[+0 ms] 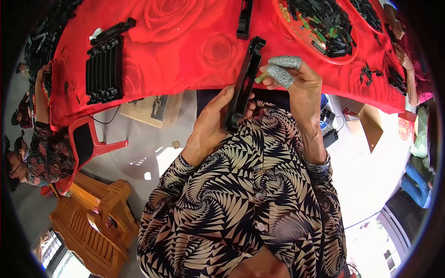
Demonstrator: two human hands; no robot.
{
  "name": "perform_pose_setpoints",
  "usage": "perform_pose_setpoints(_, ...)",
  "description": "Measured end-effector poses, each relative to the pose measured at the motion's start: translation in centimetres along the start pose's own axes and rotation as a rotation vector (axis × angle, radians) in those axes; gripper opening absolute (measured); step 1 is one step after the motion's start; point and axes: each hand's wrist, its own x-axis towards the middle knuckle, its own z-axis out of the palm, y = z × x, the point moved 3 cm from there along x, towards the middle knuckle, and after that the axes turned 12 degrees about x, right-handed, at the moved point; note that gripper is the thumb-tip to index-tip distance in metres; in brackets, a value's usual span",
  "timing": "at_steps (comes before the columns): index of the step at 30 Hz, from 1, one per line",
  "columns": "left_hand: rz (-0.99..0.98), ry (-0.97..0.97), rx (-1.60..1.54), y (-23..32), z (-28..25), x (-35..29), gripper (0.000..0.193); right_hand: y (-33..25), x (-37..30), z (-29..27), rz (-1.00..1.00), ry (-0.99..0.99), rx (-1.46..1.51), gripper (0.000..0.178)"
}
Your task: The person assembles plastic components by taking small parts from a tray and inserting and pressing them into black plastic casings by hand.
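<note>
My left hand point(209, 119) is closed round the lower half of a long black plastic channel-shaped part point(245, 85), tilted with its far end up and to the right, by the table's near edge. Grey knitted covers sit on two fingertips of my right hand point(303, 88). Those fingers pinch a small yellow-green strip point(261, 78) beside the black part's open side; I cannot tell whether the two touch. Straight ahead on the table lies another long black part point(244, 21).
A red rose-patterned cloth point(185, 55) covers the table. A red tray point(320, 58) of small black and green pieces stands at the right. Black parts point(104, 69) lie in a row at left. Cardboard boxes point(155, 110) and a red chair point(95, 141) stand below. Other people sit at both sides.
</note>
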Motion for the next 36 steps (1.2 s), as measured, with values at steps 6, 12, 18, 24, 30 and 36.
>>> perform_pose_setpoints(6, 0.008, -0.146, 0.102, 0.0, -1.2, 0.1, 0.035, 1.2, -1.1, 0.7, 0.148, -0.135, -0.028, 0.024)
perform_pose_setpoints(12, -0.013, -0.138, 0.122, 0.2, -2.9, 0.7, 0.037, 0.6, -0.4, 1.6, 0.099, -0.322, -0.255, 0.036)
perform_pose_setpoints(18, -0.011, -0.275, 0.062, 0.0, -4.6, 1.9, 0.034, -0.4, 0.3, 2.0, 0.24, -0.306, -0.285, 0.029)
perform_pose_setpoints(24, 0.021, -0.284, 0.057, -0.3, -4.7, 2.2, 0.034, 0.7, 0.5, 2.7, 0.089, -0.368, -0.534, 0.019)
perform_pose_setpoints(30, 0.033, -0.265, 0.068, -0.3, -4.6, 2.0, 0.036, 0.9, 0.5, 2.5, -0.011, -0.364, -0.63, 0.017)
perform_pose_setpoints(36, 0.034, -0.251, 0.058, -0.6, -4.6, 2.2, 0.035, 1.6, -0.8, 3.7, -0.08, -0.257, -0.696, 0.019)
